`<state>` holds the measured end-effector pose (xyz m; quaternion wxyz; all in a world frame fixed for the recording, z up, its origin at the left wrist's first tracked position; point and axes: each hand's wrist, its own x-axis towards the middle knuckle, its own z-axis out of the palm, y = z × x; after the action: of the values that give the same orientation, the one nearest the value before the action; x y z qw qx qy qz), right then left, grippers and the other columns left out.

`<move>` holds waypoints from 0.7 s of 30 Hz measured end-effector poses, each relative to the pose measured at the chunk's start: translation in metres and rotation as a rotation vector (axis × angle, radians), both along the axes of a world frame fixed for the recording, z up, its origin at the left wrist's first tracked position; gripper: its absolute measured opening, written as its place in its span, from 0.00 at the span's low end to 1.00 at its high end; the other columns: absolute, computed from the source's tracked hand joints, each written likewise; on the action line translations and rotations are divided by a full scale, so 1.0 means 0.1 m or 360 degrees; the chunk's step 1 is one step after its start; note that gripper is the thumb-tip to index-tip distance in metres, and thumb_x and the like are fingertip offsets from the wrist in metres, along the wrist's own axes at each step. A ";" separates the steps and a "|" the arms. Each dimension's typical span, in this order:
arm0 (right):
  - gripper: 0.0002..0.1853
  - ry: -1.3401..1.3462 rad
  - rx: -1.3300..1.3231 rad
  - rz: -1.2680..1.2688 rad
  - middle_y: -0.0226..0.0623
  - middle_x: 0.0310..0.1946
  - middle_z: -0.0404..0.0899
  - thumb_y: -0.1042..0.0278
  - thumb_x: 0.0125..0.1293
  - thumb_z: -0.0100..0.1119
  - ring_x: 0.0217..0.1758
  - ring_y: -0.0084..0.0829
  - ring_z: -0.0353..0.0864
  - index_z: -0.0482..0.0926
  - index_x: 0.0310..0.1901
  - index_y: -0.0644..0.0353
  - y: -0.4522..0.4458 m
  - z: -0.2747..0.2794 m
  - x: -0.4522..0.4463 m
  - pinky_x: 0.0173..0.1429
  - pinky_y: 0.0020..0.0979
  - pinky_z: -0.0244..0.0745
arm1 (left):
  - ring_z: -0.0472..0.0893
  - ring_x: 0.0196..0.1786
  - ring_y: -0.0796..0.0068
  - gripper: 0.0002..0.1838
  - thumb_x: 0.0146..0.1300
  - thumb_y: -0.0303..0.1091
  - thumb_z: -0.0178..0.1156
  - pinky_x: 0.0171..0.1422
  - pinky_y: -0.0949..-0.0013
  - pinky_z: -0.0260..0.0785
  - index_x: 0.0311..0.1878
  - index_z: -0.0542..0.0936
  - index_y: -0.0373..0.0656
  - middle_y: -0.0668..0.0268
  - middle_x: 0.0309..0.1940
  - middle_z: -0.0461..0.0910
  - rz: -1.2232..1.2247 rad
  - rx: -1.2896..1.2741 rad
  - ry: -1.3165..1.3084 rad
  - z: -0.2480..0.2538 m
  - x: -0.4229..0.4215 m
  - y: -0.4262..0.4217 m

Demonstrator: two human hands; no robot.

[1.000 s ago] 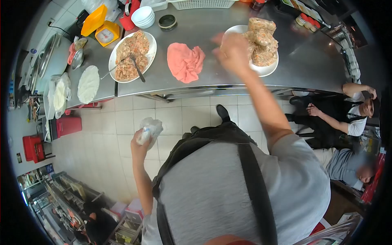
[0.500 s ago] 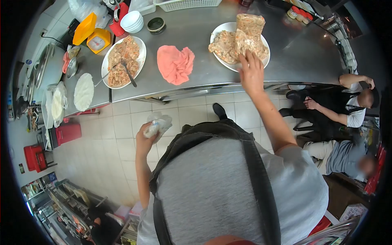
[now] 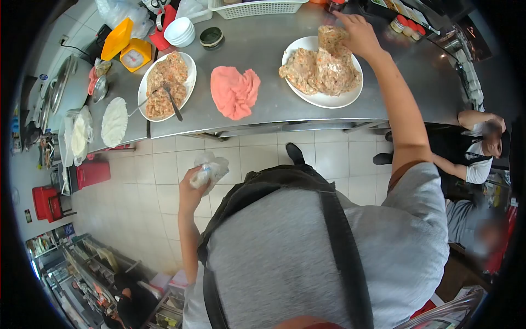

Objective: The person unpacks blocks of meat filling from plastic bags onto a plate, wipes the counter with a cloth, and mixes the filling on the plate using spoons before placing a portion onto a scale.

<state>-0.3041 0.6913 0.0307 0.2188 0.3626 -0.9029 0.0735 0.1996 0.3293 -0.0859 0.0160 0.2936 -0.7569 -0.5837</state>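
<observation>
My left hand (image 3: 192,185) is closed around a crumpled clear plastic bag (image 3: 211,170), held low in front of the counter. My right hand (image 3: 361,35) reaches over the far right side of the counter, fingers stretched out. Its fingertips are close to a small dark jar (image 3: 335,5) at the back; I cannot tell if they touch it. Just below that hand, a white oval plate (image 3: 329,101) bears large pale lumps of speckled minced filling (image 3: 337,68), shiny as if in clear plastic. One lump stands up at the back, partly behind the hand.
On the steel counter (image 3: 263,46) lie a pink cloth (image 3: 235,92), a second plate (image 3: 190,79) of minced filling with a spoon (image 3: 173,102), a small dark bowl (image 3: 211,36), stacked white bowls (image 3: 179,33) and a yellow scale (image 3: 133,56). Co-workers (image 3: 474,148) are at the right.
My right hand has left the filling on the right plate and moved up and right, to the back of the counter. The left hand still holds the plastic bag, nearly unmoved.
</observation>
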 end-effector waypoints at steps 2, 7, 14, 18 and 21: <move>0.43 -0.0476 0.0489 -0.0018 0.36 0.57 0.75 0.70 0.43 0.75 0.64 0.42 0.71 0.68 0.65 0.48 -0.07 0.01 -0.17 0.61 0.45 0.68 | 0.81 0.52 0.68 0.24 0.53 0.25 0.70 0.59 0.67 0.72 0.55 0.79 0.38 0.58 0.50 0.83 -0.0008 -0.0051 0.0036 0.00 0.04 0.03; 0.32 -0.0191 0.0408 0.0227 0.29 0.49 0.75 0.72 0.44 0.72 0.58 0.36 0.73 0.74 0.55 0.47 -0.03 -0.14 0.00 0.57 0.41 0.64 | 0.81 0.54 0.68 0.24 0.53 0.25 0.70 0.60 0.66 0.71 0.55 0.79 0.38 0.57 0.51 0.83 0.0101 -0.0019 -0.0016 -0.13 0.25 0.06; 0.27 -0.0031 0.0229 0.0518 0.30 0.47 0.74 0.78 0.46 0.68 0.54 0.36 0.72 0.75 0.50 0.48 0.12 -0.25 0.03 0.56 0.37 0.64 | 0.81 0.52 0.68 0.25 0.52 0.25 0.70 0.59 0.67 0.72 0.56 0.78 0.37 0.57 0.49 0.83 0.0150 -0.0074 -0.0086 -0.02 0.21 0.15; 0.26 -0.0013 0.0146 0.0501 0.30 0.48 0.75 0.81 0.46 0.66 0.54 0.37 0.72 0.76 0.50 0.51 0.14 -0.29 -0.02 0.57 0.38 0.67 | 0.81 0.52 0.69 0.25 0.52 0.25 0.69 0.58 0.67 0.72 0.56 0.78 0.36 0.57 0.49 0.83 0.0109 -0.0234 -0.0143 0.14 0.08 0.22; 0.26 -0.0408 -0.0039 0.0606 0.32 0.49 0.76 0.85 0.46 0.62 0.53 0.40 0.74 0.77 0.50 0.53 0.22 -0.15 0.02 0.58 0.40 0.70 | 0.81 0.52 0.69 0.25 0.52 0.24 0.69 0.58 0.67 0.72 0.56 0.78 0.36 0.57 0.49 0.83 0.0137 -0.0175 -0.0126 0.18 0.06 0.28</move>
<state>-0.3021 0.7137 0.0157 0.0887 0.5115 -0.8376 0.1699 0.2054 0.3569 -0.0676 0.0272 0.3475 -0.7745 -0.5279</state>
